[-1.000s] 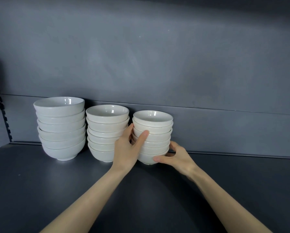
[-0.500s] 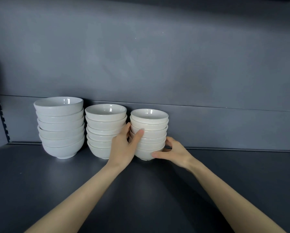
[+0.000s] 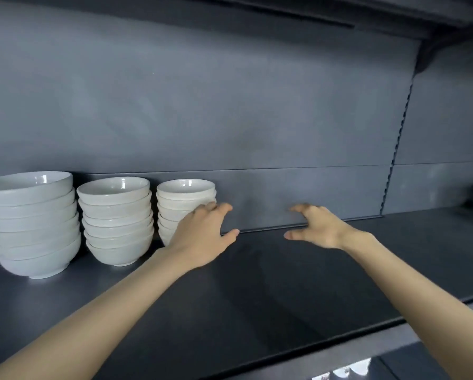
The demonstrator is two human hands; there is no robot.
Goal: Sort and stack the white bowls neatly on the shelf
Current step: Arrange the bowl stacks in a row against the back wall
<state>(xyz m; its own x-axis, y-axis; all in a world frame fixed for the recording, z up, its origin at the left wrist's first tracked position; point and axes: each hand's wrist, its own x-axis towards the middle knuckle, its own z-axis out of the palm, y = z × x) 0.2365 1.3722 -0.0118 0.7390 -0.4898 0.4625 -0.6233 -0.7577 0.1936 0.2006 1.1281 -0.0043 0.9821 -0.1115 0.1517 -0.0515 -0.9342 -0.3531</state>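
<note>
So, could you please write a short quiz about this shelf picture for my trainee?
1. How many stacks of white bowls stand on the shelf?
2. True or false: the right hand holds a bowl.
3. Where in the row is the stack of smallest bowls? A: left end. B: middle. C: right end.
Key: 1. Three. 2. False; it and the left hand are both open and hold nothing. 3. C.
</note>
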